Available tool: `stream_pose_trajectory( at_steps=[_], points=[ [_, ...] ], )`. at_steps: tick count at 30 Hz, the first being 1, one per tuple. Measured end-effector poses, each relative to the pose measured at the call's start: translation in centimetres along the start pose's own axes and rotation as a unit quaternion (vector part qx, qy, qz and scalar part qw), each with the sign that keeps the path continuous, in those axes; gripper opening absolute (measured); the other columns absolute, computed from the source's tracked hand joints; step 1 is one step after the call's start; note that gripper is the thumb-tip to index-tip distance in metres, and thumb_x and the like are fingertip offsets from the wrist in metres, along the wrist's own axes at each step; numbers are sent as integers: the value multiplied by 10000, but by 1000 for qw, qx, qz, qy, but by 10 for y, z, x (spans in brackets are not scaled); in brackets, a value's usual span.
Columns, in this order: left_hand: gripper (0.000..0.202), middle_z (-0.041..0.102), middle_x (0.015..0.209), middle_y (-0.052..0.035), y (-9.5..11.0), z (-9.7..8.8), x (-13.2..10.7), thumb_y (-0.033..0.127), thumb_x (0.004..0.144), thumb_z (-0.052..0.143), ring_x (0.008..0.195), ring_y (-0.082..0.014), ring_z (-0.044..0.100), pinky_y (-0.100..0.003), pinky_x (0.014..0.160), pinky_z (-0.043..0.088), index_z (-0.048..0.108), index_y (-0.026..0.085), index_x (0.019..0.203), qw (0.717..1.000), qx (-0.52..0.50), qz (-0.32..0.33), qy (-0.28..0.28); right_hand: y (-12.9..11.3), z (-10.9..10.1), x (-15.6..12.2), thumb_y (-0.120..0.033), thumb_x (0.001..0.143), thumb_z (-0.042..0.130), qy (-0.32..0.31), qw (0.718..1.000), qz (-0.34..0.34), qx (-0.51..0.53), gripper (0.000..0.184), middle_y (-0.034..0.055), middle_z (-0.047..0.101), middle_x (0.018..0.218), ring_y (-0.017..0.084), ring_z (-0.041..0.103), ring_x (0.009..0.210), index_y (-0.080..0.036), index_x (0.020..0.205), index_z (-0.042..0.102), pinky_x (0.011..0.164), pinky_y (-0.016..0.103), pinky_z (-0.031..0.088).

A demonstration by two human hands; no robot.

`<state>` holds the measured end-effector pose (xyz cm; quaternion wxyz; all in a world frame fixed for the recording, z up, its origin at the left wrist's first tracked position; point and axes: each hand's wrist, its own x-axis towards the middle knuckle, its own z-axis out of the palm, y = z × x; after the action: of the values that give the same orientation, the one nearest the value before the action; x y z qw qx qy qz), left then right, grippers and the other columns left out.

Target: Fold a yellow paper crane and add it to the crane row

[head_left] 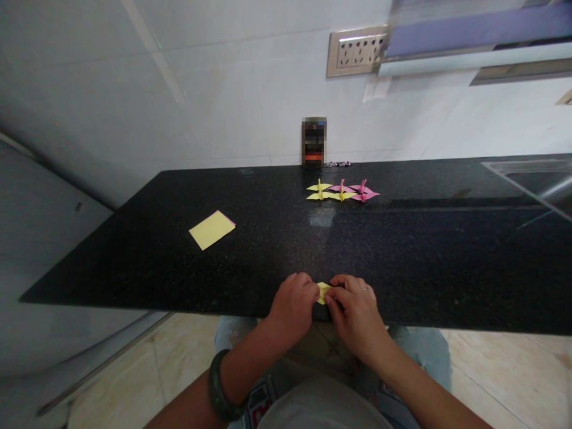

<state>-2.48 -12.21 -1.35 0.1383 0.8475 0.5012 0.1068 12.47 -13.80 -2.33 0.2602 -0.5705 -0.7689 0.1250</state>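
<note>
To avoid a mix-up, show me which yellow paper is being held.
The small folded piece between the left hand and right hand; the yellow sheet lies flat, untouched, and the yellow cranes stand near the wall.

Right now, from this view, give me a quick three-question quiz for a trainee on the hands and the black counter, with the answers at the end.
1. Multiple choice: what colour is the small paper between the left hand and the right hand?
A) pink
B) yellow
C) blue

2. True or false: the green bracelet is worn on the right arm.

3. Count: how many folded paper birds stand grouped on the black counter, beyond the hands?

Key:
1. B
2. False; it is on the left.
3. Six: three yellow, three pink.
</note>
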Motion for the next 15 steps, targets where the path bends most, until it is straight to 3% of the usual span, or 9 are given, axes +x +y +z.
stream_pose_trajectory(
  at_steps=[8, 15],
  points=[
    [172, 469, 839, -45, 3, 0, -1, 142, 815, 384, 799, -166, 418, -297, 695, 356, 529, 159, 723, 1000, -5, -13, 22, -1, 6, 0, -176, 724, 519, 19, 999, 47, 12, 117, 66, 544, 899, 227, 453, 865, -191, 646, 605, 752, 377, 327],
    [168, 470, 842, -46, 4, -1, 1, 128, 804, 392, 805, -166, 413, -302, 702, 351, 530, 156, 713, 1000, -14, -14, 23, 0, 7, -4, -181, 733, 508, 34, 998, 43, 12, 105, 62, 547, 879, 220, 457, 855, -194, 707, 610, 761, 380, 325]
  ],
)
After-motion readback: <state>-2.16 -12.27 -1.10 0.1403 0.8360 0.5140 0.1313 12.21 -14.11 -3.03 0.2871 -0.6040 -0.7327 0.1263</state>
